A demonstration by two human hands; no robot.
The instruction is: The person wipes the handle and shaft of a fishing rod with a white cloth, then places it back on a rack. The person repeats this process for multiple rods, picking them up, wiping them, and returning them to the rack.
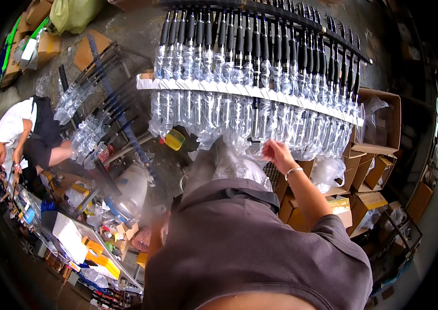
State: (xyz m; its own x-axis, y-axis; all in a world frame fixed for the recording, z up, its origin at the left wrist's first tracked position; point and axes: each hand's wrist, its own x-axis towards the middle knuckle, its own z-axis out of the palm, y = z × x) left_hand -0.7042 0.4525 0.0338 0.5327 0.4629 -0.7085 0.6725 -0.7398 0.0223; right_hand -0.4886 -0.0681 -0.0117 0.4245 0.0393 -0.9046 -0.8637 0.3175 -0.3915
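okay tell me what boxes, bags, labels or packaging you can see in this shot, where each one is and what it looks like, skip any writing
Clear plastic sleeves: wrapped on black-handled items hung in a rack row at top centre; the right hand reaches their lower ends.
Open brown cardboard box: right of the rack, clear plastic inside.
Stacked brown cartons: lower right, flaps open.
Yellow-green sack: top left, on the floor.
Flat brown cardboard: upper left floor.

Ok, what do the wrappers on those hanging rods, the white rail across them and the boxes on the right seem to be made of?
The wrappers look like clear, glossy plastic film: they glint and you can see through them. The white rail has a matte white finish; whether plastic or painted metal is unclear. The boxes look like plain brown cardboard with open flaps. The right hand reaches the wrappers' lower ends.
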